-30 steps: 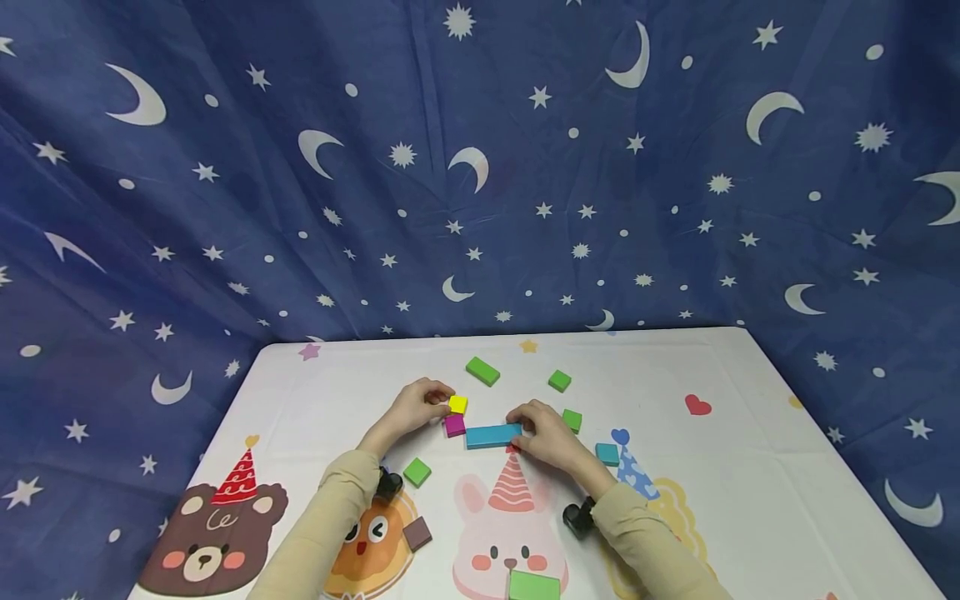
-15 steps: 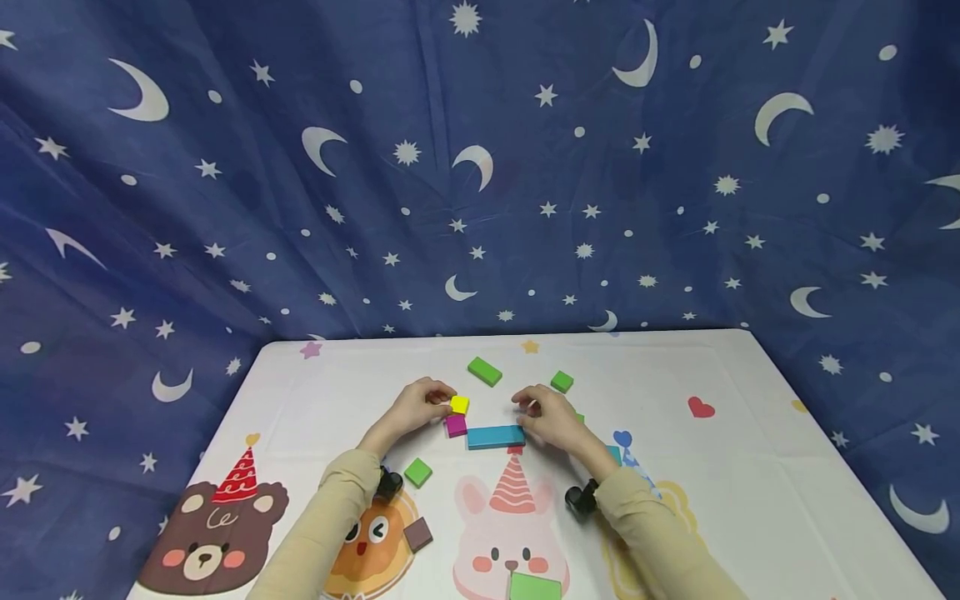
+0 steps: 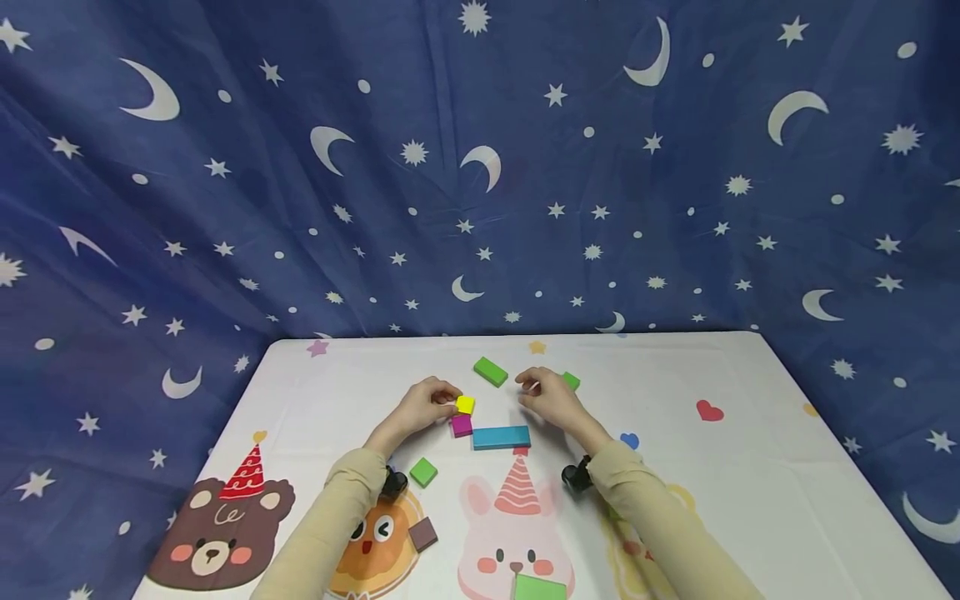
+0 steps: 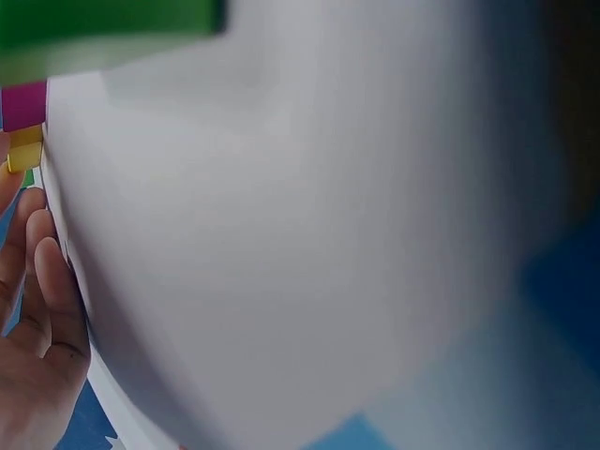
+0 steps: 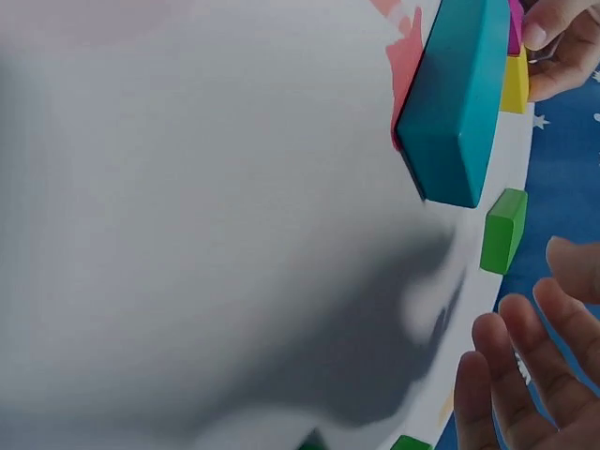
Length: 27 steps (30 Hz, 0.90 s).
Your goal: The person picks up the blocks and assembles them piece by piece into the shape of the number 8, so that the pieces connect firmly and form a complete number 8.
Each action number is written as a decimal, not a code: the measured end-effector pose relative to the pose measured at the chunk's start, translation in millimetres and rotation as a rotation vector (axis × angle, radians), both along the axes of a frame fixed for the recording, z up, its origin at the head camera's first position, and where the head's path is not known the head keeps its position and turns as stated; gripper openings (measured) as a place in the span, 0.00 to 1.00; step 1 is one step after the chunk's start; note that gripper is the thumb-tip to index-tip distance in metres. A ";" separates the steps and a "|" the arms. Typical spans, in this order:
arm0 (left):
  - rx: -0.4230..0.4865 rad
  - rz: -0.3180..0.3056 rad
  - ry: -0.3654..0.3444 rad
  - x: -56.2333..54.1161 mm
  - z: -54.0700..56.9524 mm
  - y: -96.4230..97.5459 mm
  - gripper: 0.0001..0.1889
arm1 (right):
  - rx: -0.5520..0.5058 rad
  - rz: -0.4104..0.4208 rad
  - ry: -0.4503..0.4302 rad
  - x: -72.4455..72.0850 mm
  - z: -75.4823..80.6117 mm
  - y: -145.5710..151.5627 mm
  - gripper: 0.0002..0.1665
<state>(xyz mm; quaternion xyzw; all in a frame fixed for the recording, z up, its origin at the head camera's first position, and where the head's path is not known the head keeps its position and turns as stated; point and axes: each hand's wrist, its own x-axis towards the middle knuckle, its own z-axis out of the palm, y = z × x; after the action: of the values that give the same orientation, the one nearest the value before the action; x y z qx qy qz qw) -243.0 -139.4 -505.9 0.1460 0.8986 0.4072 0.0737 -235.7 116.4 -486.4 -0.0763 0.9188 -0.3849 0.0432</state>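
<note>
In the head view my left hand (image 3: pixel 420 407) pinches a small yellow block (image 3: pixel 465 405) between thumb and fingers, right behind a magenta block (image 3: pixel 461 427). A long blue block (image 3: pixel 501 437) lies to the right of the magenta one. My right hand (image 3: pixel 553 398) hovers behind the blue block's right end, holding nothing. Its fingers are relaxed and apart in the right wrist view. A green block (image 3: pixel 491 372) lies to that hand's left at the back, and another green block (image 3: pixel 572 381) is partly hidden behind it.
Nearer on the patterned white tablecloth (image 3: pixel 750 483) are a green square block (image 3: pixel 423 472), a brown block (image 3: pixel 423 534) and a larger light green block (image 3: pixel 540 588) at the front edge. A dark blue star-printed curtain (image 3: pixel 525 183) hangs behind the table.
My right hand has let go of the blue block's right end and moved back toward the far green blocks. My left hand stays at the yellow block. The head view has shifted slightly.
</note>
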 end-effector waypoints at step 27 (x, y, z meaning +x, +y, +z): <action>0.009 0.008 -0.021 -3.5 -5.6 -1.2 0.12 | 0.102 -0.102 -0.020 -41.1 -15.3 -31.3 0.26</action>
<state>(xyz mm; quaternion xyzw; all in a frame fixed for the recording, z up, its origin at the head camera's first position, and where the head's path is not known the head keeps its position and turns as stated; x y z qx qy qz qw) -246.5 -140.6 -511.5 0.1384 0.8965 0.4131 0.0810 -276.9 85.1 -501.7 -0.0231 0.9395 -0.3398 0.0362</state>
